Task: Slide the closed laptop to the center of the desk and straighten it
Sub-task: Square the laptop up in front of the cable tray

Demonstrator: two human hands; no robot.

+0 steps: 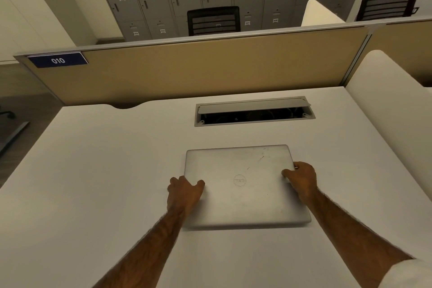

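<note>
Hands on the closed laptop

Laptop [243, 184], a closed slab of scuffed silver metal with rounded corners, lies flat on my matte white desk [93, 170], its edges nearly square to the open cable hatch [254, 112] beyond it. My left hand [184, 192] grips its left edge, thumb on the lid; my right hand [301, 177] clasps the right edge. A tan fabric partition [198, 68] stands behind the desk.

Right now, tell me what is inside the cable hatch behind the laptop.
The cable hatch has its lid tipped up. The opening shows dark space with faint cables; deeper contents are hidden by shadow and the lid.
</note>
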